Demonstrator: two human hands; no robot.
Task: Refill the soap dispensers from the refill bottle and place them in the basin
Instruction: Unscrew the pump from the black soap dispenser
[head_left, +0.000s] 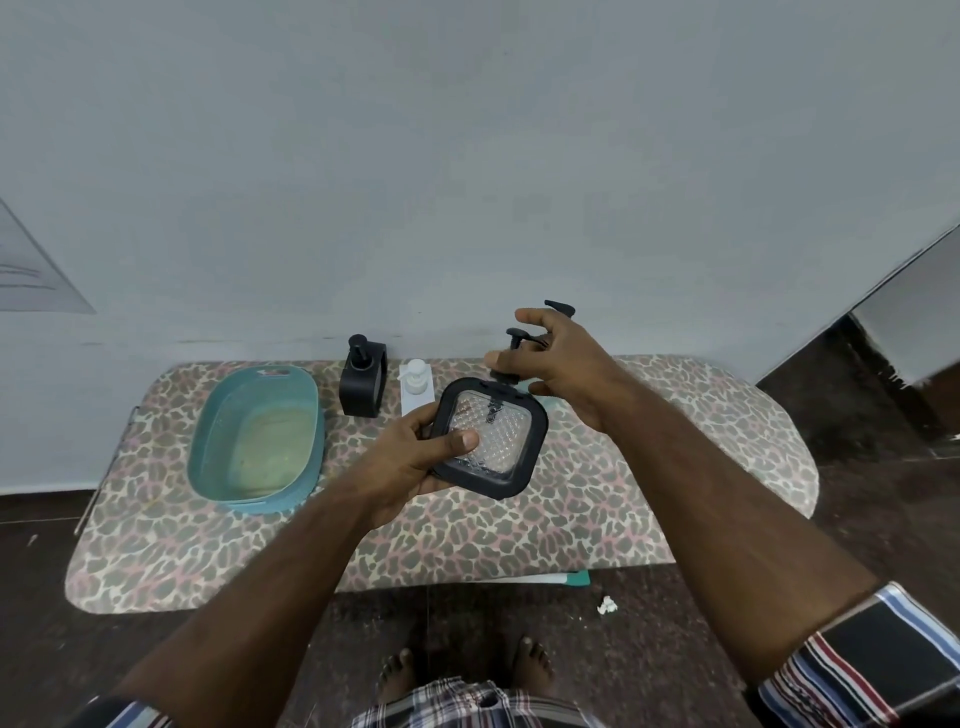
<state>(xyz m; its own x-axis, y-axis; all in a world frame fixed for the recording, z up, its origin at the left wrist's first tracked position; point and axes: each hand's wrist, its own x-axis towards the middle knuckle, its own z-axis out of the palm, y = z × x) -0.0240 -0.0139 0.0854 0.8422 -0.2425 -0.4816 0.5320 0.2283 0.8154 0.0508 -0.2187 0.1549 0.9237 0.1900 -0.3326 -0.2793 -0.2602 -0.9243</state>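
We held a square clear soap dispenser with a black frame and a diamond-textured face (491, 439) up above the leopard-print padded counter (467, 530), tilted so its broad face turned toward us. Our left hand (415, 457) gripped it from the lower left, the thumb pressed flat across the clear textured panel and the fingers curled behind the frame. The clear body looked empty as far as we could tell, with a dark tube showing through near its top. Our right hand (550, 358) was at the dispenser's neck, its fingers curled round the black pump head (517, 343) that stuck up from the top edge; a second black spout tip (561, 307) showed past the fingers, and we could not tell what it belonged to.

To the left of the held dispenser, an oval teal plastic basin (260, 436) sat on the counter, its floor a pale yellowish green. Between the basin and the held dispenser stood an all-black square pump dispenser (362, 384), and just beside that, nearer the held one, a white bottle with a white pump top (416, 387). Both stood upright at the counter's far edge, outside the basin.
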